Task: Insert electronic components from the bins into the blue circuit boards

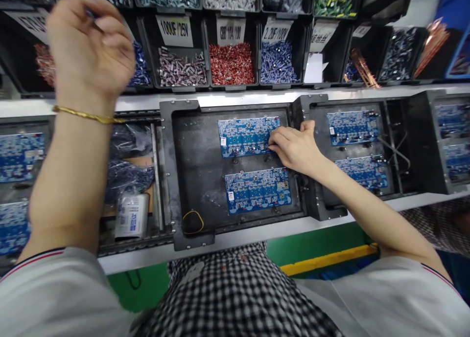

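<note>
My left hand point(91, 46), with a yellow bracelet at its wrist, is raised in front of the part bins at the upper left. Its fingers are curled closed, and a small dark thing shows between them, too small to name. My right hand point(293, 146) reaches to the right end of the upper blue circuit board point(244, 137). Its fingertips are pressed together at the board's surface; whatever they hold is hidden. Below lies a second blue circuit board point(257, 190). Both boards sit in a black tray point(198, 175), each with a white label at its left end.
Bins of red capacitors point(231, 63), blue components point(279, 60) and purple-grey components point(182, 68) line the back. Another tray with a board point(352, 126) stands at right. A yellow rubber band point(193, 221) lies in the middle tray; a white box point(132, 215) is left of it.
</note>
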The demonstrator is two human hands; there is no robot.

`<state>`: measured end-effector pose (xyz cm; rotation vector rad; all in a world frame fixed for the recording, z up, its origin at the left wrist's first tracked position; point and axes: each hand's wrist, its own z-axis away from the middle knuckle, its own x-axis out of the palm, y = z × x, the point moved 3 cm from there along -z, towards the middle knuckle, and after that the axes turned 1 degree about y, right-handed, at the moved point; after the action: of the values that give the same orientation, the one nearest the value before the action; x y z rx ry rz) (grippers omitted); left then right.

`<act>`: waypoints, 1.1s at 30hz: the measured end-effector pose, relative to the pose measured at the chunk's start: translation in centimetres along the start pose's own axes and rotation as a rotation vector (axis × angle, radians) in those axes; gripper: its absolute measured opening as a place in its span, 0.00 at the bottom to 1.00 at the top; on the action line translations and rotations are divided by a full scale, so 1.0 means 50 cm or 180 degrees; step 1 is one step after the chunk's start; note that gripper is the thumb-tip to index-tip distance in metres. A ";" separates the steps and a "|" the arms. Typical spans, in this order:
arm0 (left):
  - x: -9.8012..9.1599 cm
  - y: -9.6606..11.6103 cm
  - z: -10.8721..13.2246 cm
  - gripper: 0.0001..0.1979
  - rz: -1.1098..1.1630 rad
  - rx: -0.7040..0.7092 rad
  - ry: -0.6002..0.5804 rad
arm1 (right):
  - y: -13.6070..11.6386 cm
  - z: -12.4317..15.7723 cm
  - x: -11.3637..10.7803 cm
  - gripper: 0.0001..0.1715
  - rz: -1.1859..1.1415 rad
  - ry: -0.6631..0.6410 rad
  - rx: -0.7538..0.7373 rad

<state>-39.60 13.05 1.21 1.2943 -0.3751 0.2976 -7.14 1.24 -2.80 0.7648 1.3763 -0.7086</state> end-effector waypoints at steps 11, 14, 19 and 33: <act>0.164 -0.250 0.276 0.07 0.0941 -0.1836 -0.0255 | -0.045 0.012 -0.039 0.14 -0.1039 0.0506 0.0487; 0.171 -0.276 0.317 0.10 0.0876 -0.1952 -0.0312 | -0.110 0.021 -0.068 0.14 -0.1969 0.0681 0.0342; 0.182 -0.283 0.353 0.12 0.0851 -0.1995 -0.0458 | -0.182 0.046 -0.095 0.10 -0.1839 0.0741 0.0130; 0.155 -0.290 0.341 0.10 0.0726 -0.1901 -0.0160 | -0.216 0.106 0.010 0.07 -0.1367 -0.0215 -0.0471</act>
<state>-28.27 -7.04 -4.25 0.6738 -0.6037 0.3142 -12.82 -9.34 -3.73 0.3251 1.5291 -0.9434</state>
